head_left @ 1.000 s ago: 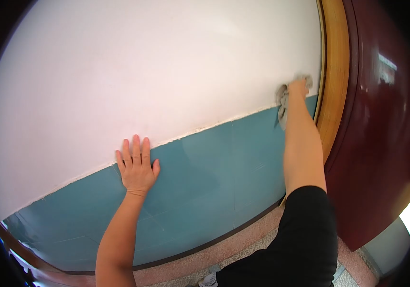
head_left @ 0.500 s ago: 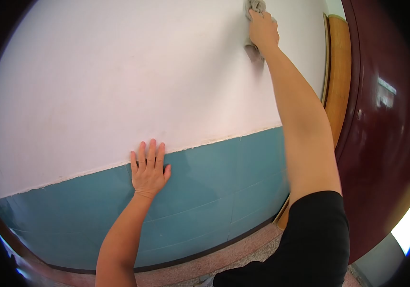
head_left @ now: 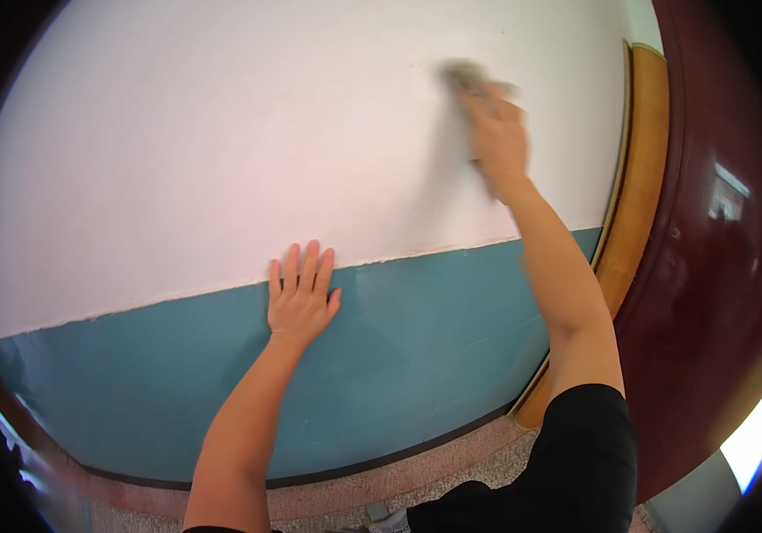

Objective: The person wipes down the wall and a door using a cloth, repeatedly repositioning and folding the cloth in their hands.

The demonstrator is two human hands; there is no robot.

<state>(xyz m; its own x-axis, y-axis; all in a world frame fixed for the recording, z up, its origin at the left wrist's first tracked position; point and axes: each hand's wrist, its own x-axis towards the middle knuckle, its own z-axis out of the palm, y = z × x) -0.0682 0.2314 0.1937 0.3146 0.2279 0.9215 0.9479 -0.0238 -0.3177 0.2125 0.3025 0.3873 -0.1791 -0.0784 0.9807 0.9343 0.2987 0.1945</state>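
Note:
My right hand [head_left: 498, 138] is closed on a greyish cloth [head_left: 464, 75], which is smeared by motion against the upper white part of the wall [head_left: 221, 151]. Some of the cloth is hidden behind the fingers. Lower and to the left, my left hand [head_left: 301, 298] lies flat with its fingers spread. Its palm rests on the blue-green lower panel [head_left: 399, 355], and the fingertips reach over the seam onto the white surface.
A wooden door frame [head_left: 634, 169] borders the wall on the right, beside a glossy dark red door [head_left: 718, 293]. Along the bottom runs a dark baseboard strip above a speckled floor [head_left: 488, 466]. Bright light shows at the lower right.
My right hand has moved down the wall with the cloth, its elbow bending more. My left hand stays flat on the wall, while the view has shifted slightly.

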